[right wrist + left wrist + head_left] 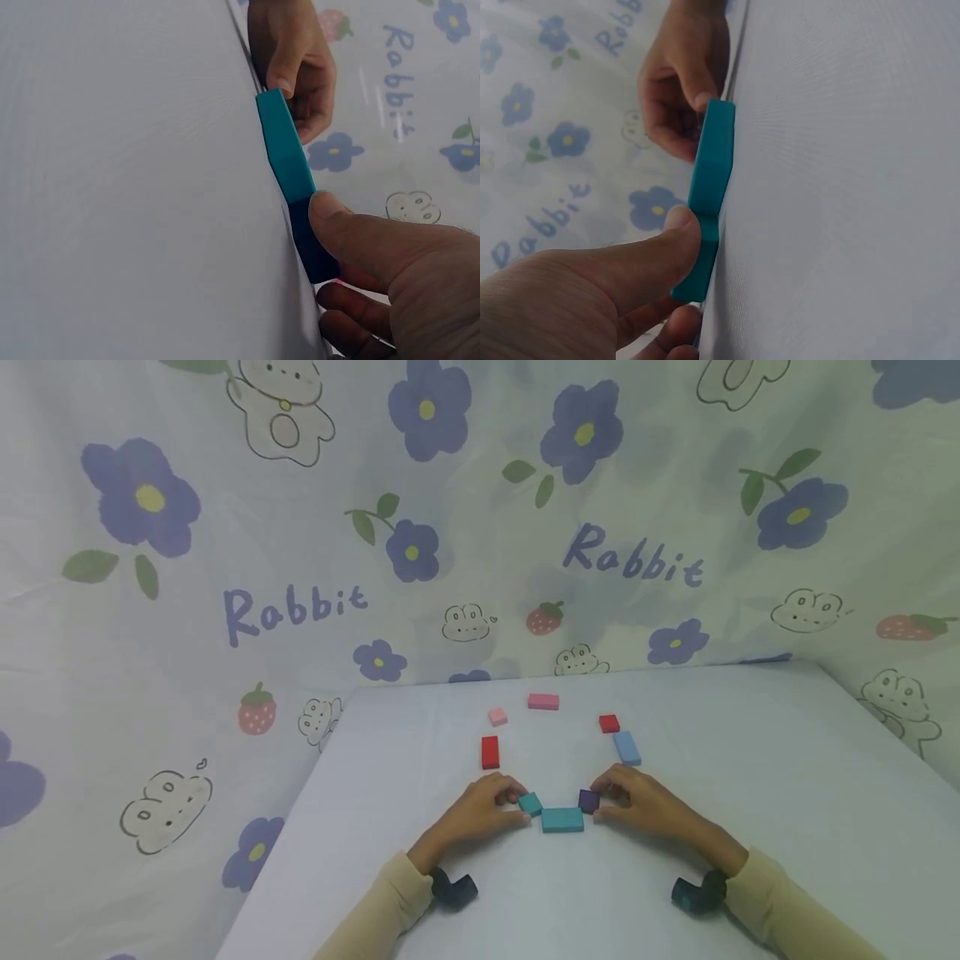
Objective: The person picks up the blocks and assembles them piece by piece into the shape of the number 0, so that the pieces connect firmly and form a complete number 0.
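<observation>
- L hand [487,806]: thumb + fingers nearly closed, pinching sm teal block [530,803] at L end of long teal block [562,821]. Fingertips partly hidden behind block in L wrist view.
- R hand [645,802]: same kind of pinch, narrow gap, on sm purple block [588,801] at long teal's R end. Far-side contact hidden; block reads dark blue in R wrist cam.
- Both sm blocks sit angled at long teal's upper corners, apparently touching; exact contact hard to make out. L wrist cam: can't pick out purple.
- Rest of ring, spaced apart on counter [720,727]: long red block [490,752] + lt pink block [498,717] on L, long pink block [543,702] at far side, sm red block [609,723] just beside lt blue block [627,748] on R.
- Dark wrist gadgets [453,892] partly hidden by cuffs; sleeves [375,910] cut off at btm edge.
- Printed curtain [480,502] behind; some prints cropped.
</observation>
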The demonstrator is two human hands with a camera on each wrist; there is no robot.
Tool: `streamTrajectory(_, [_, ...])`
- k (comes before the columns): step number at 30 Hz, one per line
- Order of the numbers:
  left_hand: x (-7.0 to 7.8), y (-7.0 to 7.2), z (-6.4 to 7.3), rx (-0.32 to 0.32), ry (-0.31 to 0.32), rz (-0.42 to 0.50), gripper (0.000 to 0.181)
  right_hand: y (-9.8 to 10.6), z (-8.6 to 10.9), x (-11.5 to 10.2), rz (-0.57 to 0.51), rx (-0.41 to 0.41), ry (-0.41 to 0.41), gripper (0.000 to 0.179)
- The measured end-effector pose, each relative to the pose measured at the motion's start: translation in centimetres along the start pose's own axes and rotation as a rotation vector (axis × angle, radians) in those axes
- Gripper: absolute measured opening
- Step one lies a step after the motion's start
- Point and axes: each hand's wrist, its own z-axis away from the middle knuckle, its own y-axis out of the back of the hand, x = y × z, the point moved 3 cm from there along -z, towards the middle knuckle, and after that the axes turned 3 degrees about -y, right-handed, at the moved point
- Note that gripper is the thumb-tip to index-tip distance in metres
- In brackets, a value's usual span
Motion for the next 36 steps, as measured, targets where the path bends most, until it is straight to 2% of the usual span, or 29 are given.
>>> streamTrajectory(5, [0.0,-0.1,0.1,0.002,0.013,0.008,0.031,0.5,-0.1,0.2,-0.010,-0.029,-0.012,0.040])
streamTrajectory(10, [-0.1,-0.3,0.1,0.000,0.012,0.008,0.031,2.1,-0.1,0.7,-0.058,-0.065,-0.016,0.038])
streamTrajectory(15, [-0.2,-0.5,0.1,-0.004,-0.005,0.012,0.032,4.8,-0.5,2.2,-0.020,-0.004,-0.024,0.033])
streamTrajectory(19, [-0.1,-0.4,0.1,-0.002,0.004,0.014,0.031,6.9,-1.3,3.9,0.031,0.046,-0.052,0.030])
streamTrajectory(23, [0.0,-0.2,0.1,0.001,0.010,0.012,0.031,8.4,-2.3,5.4,0.046,0.032,-0.116,0.037])
streamTrajectory(30, [-0.2,0.0,0.0,0.005,0.015,0.000,0.031,8.8,-3.5,6.3,0.026,-0.051,-0.150,0.048])
streamTrajectory(36, [-0.2,0.0,0.0,0.005,-0.024,0.008,0.032,8.2,-4.2,6.7,0.041,-0.128,-0.193,0.060])
